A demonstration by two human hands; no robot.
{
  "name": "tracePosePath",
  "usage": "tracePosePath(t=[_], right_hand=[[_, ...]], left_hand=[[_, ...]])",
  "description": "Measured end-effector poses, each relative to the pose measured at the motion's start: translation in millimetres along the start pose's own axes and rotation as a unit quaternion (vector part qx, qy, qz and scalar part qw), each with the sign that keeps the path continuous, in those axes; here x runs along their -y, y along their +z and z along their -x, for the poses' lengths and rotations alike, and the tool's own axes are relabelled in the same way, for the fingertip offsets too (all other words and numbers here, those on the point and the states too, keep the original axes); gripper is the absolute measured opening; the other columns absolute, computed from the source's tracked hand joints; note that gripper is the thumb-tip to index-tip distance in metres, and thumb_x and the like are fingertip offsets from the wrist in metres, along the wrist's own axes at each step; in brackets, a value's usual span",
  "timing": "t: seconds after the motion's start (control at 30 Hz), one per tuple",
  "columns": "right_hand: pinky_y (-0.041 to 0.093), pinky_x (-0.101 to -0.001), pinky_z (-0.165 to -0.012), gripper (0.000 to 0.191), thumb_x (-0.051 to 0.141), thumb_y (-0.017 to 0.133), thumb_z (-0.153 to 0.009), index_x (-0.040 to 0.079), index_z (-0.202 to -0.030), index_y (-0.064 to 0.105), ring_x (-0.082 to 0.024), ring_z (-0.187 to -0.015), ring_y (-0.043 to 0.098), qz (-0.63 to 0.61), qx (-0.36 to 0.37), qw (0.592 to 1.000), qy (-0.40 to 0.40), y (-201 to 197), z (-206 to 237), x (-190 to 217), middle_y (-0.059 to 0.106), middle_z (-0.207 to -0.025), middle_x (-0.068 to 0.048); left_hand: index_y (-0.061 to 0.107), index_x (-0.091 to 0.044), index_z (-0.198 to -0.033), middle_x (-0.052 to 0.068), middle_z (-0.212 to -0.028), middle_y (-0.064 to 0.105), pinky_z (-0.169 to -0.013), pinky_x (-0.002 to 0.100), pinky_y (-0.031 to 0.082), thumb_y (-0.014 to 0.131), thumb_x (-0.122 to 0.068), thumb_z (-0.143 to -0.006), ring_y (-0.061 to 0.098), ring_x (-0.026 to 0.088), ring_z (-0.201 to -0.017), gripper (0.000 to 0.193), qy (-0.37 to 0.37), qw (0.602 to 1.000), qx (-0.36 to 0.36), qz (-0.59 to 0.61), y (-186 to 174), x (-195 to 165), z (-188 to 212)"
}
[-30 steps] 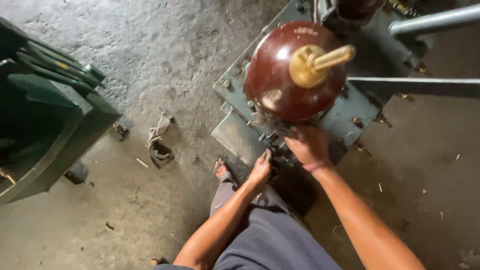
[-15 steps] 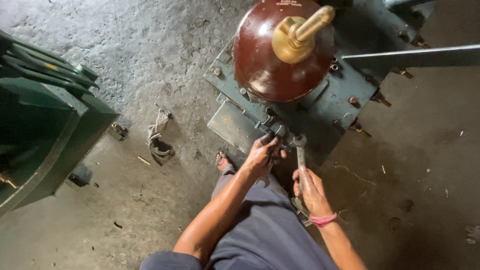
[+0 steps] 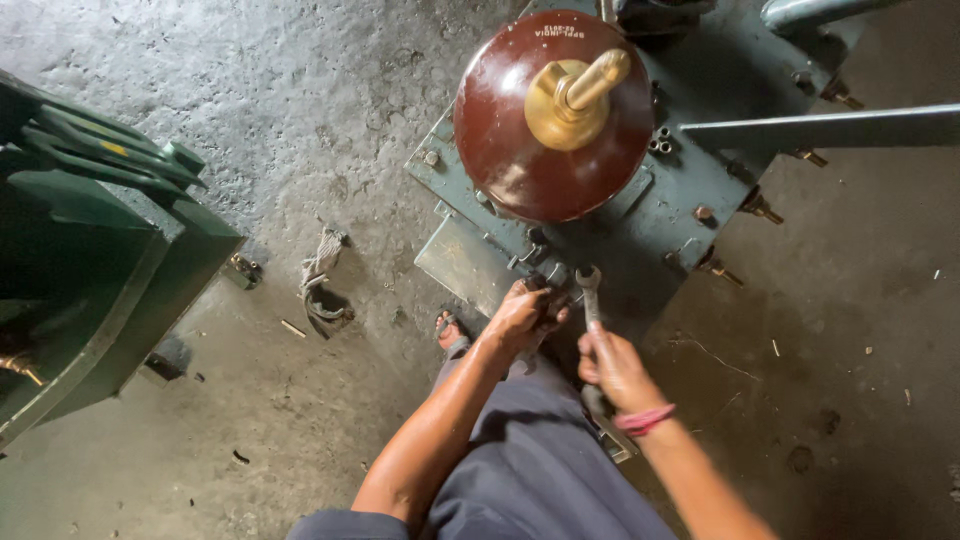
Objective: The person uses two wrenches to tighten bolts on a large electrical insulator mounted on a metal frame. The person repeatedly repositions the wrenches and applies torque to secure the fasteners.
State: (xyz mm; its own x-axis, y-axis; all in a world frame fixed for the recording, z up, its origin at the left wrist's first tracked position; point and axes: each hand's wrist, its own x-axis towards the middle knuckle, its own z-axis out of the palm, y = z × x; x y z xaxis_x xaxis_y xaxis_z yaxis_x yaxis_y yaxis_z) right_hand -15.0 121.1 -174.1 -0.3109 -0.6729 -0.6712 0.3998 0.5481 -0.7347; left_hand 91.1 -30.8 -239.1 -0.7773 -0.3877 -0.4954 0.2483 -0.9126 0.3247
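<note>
A dark red domed insulator (image 3: 520, 150) with a brass terminal (image 3: 575, 95) stands on a grey-green metal cover plate (image 3: 680, 200) studded with bolts. My left hand (image 3: 520, 312) is closed against the plate's near edge, fingers on a small fitting I cannot make out. My right hand (image 3: 612, 365), with a pink band at the wrist, grips the handle of a metal spanner (image 3: 588, 290). The spanner's ring end rests at the plate's edge just right of my left hand.
A green metal casing (image 3: 90, 270) stands at the left. A crumpled rag (image 3: 320, 285) lies on the concrete floor (image 3: 250, 100). A grey bar (image 3: 830, 128) juts over the plate from the right. My foot in a sandal (image 3: 452, 330) sits below the plate.
My right hand drew back from the plate's edge and now holds a spanner pointed at it. My left hand stayed at the edge. The view shifted so the insulator sits higher.
</note>
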Motion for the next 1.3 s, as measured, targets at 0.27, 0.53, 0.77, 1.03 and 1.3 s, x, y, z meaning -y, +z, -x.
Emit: tracePosePath(t=[0.27,0.53,0.77,1.03,1.3], right_hand=[[0.054,-0.0429,-0.07,0.05,0.065,0.071,-0.084,0.016,-0.076,0.075,-0.028,-0.076,0.07,0.859,-0.003,0.483,-0.17,-84.2,-89.6,180.3,0.07,-0.076,-0.009],[0.052,-0.0402,-0.073,0.023,0.046,0.062,-0.1,0.033,-0.103,0.08,-0.022,-0.071,0.065,0.8,-0.073,0.564,-0.189,-109.6,-15.8,181.3,0.069,-0.073,-0.004],[0.029,-0.0249,-0.044,0.041,0.041,0.054,-0.111,0.002,-0.101,0.06,-0.008,-0.053,0.038,0.108,-0.026,0.994,0.017,-38.5,18.7,13.7,0.046,-0.068,0.0],[0.035,-0.0257,-0.046,0.031,0.042,0.047,-0.097,0.015,-0.107,0.06,-0.01,-0.051,0.05,-0.084,-0.068,0.994,0.028,44.6,15.0,12.8,0.051,-0.068,0.004],[0.026,-0.0276,-0.046,0.048,0.05,0.049,-0.109,0.009,-0.084,0.053,-0.009,-0.051,0.033,0.1,0.08,0.987,0.1,-50.7,-2.9,37.6,0.042,-0.063,0.003]], left_hand=[[0.049,-0.003,-0.076,0.007,-0.067,0.05,-0.048,0.032,0.043,0.064,0.0,-0.098,0.051,0.016,-0.058,0.026,-0.045,0.992,0.073,-0.093,-15.4,-26.4,-14.0],[0.058,-0.002,-0.098,0.014,-0.078,0.066,-0.05,0.031,0.048,0.059,-0.007,-0.095,0.062,0.021,-0.064,0.006,-0.066,0.994,-0.011,-0.087,-1.0,-23.1,-12.4],[0.06,0.003,-0.109,0.016,-0.088,0.068,-0.054,0.033,0.051,0.053,-0.007,-0.102,0.068,0.025,-0.073,0.015,0.0,1.0,0.019,0.018,-12.6,9.3,-8.0],[0.062,0.001,-0.103,0.008,-0.078,0.061,-0.052,0.029,0.046,0.057,-0.007,-0.104,0.055,0.015,-0.061,0.01,0.024,0.999,-0.028,0.018,-4.8,28.6,-6.2],[0.057,-0.001,-0.084,0.006,-0.066,0.055,-0.043,0.028,0.036,0.059,-0.005,-0.098,0.05,0.014,-0.052,0.015,0.055,0.997,-0.02,-0.058,3.6,7.2,2.9]])
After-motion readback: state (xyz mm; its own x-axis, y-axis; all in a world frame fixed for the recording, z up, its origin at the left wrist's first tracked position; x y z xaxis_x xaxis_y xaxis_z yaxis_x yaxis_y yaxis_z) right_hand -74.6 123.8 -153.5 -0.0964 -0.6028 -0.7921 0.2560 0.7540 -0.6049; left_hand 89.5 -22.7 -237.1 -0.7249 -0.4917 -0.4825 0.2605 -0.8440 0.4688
